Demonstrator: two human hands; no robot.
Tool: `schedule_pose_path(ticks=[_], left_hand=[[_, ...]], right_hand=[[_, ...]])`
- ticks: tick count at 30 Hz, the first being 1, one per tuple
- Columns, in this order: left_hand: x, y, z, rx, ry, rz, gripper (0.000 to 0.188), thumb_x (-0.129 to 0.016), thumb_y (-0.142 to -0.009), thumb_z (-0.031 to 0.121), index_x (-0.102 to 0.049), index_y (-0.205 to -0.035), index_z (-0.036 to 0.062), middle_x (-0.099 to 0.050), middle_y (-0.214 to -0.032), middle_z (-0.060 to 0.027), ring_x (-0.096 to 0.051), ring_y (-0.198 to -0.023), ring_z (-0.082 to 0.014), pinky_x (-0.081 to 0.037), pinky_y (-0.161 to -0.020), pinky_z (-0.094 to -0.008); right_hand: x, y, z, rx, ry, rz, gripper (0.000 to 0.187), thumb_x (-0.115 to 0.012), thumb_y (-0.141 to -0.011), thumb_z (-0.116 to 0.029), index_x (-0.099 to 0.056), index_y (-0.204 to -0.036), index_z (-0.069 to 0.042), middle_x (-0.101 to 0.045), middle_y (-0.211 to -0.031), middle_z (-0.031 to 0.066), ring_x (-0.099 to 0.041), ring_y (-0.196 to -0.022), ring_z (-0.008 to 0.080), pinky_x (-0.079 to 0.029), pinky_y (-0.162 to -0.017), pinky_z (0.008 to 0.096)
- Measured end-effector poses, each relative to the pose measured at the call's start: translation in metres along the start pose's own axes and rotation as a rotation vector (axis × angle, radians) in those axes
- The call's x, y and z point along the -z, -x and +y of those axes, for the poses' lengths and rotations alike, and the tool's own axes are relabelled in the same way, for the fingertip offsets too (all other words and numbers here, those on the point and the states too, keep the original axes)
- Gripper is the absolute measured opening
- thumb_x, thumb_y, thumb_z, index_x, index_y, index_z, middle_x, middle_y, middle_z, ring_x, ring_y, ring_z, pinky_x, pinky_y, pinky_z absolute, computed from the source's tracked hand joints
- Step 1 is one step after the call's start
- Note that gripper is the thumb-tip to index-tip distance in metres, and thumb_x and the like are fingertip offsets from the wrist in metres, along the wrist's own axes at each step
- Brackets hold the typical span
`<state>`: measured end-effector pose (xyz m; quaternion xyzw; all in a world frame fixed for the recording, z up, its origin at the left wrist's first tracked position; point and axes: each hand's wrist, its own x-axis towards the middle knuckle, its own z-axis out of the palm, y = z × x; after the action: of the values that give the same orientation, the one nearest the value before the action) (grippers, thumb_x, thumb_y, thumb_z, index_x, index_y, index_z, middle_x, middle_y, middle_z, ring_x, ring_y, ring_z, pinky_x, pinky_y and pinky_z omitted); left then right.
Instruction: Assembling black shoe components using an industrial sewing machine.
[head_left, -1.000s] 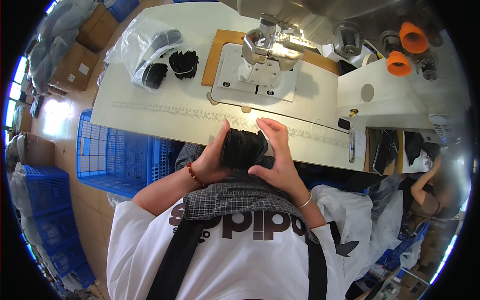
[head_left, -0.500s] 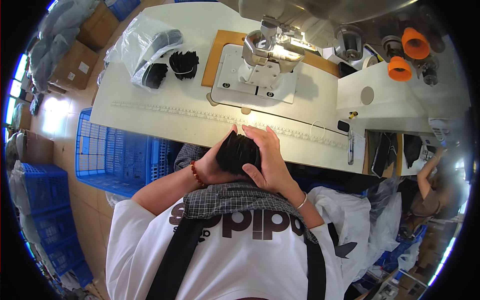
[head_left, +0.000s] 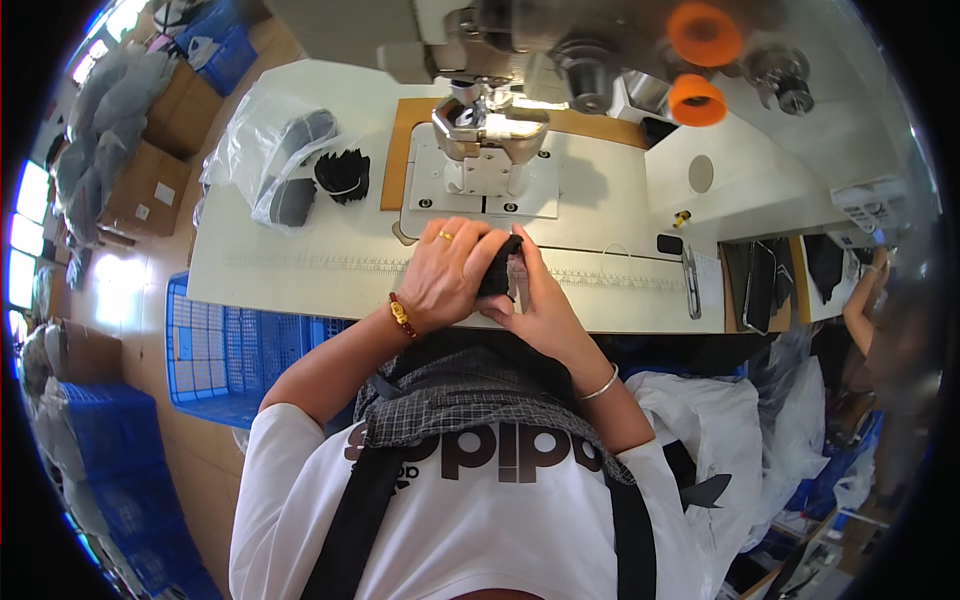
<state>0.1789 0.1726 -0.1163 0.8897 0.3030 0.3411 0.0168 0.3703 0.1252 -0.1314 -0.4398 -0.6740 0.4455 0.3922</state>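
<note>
Over the front edge of the white sewing table (head_left: pixel 610 318), both my hands hold a thick stack of black fabric pieces (head_left: pixel 496 272). My left hand (head_left: pixel 445 272), with a ring and a red bead bracelet, wraps over the stack's left side, back of the hand up. From the right, my right hand (head_left: pixel 543 305) grips the other side with its thumb at the near edge. Much of the stack is hidden by the fingers. Beyond my hands stands the sewing machine (head_left: pixel 485 140), apart from them.
Left on the table lie a tied black bundle (head_left: pixel 343 176) and a clear plastic bag (head_left: pixel 262 150) with dark pieces. Metal tweezers (head_left: pixel 691 275) lie at right. A blue crate (head_left: pixel 215 345) stands below the left edge; a co-worker's arm (head_left: pixel 862 308) shows far right.
My hands have moved forward from close to my body to over the table edge. My left hand has turned back up over the stack, and the stack has been turned. The view has shifted.
</note>
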Motion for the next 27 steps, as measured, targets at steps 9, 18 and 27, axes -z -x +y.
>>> schedule_pose_path(ticks=[9,18,27], left_hand=[[-0.009,0.005,0.007,0.022,0.210,-0.141,0.081,-0.073,-0.079,0.051,-0.043,-0.135,-0.0010,-0.055,-0.119,-0.0206,-0.054,-0.108,-0.0399,-0.041,-0.099,-0.0485],[0.017,0.004,-0.012,0.070,0.251,-0.304,0.089,-0.088,-0.061,0.020,-0.045,-0.137,0.0019,-0.054,-0.127,-0.0183,-0.052,-0.120,-0.0389,-0.041,-0.104,-0.0459],[0.013,0.003,0.006,0.064,0.029,-0.369,0.078,-0.082,-0.068,0.017,-0.046,-0.134,-0.0013,-0.054,-0.126,-0.0188,-0.052,-0.120,-0.0389,-0.042,-0.103,-0.0463]], right_hand=[[-0.004,0.001,0.010,0.236,0.424,0.122,0.094,-0.080,-0.064,-0.001,-0.033,-0.146,0.001,-0.051,-0.129,0.0211,-0.049,-0.121,0.0416,-0.040,-0.106,0.0453],[-0.004,-0.002,0.011,0.137,0.236,0.129,0.071,-0.078,-0.064,0.001,-0.046,-0.127,-0.002,-0.054,-0.117,0.0172,-0.056,-0.110,0.0377,-0.046,-0.096,0.0414],[0.003,0.006,0.007,0.258,0.474,0.142,0.075,-0.076,-0.065,0.001,-0.042,-0.133,-0.002,-0.052,-0.129,0.0178,-0.050,-0.121,0.0411,-0.030,-0.116,0.0558]])
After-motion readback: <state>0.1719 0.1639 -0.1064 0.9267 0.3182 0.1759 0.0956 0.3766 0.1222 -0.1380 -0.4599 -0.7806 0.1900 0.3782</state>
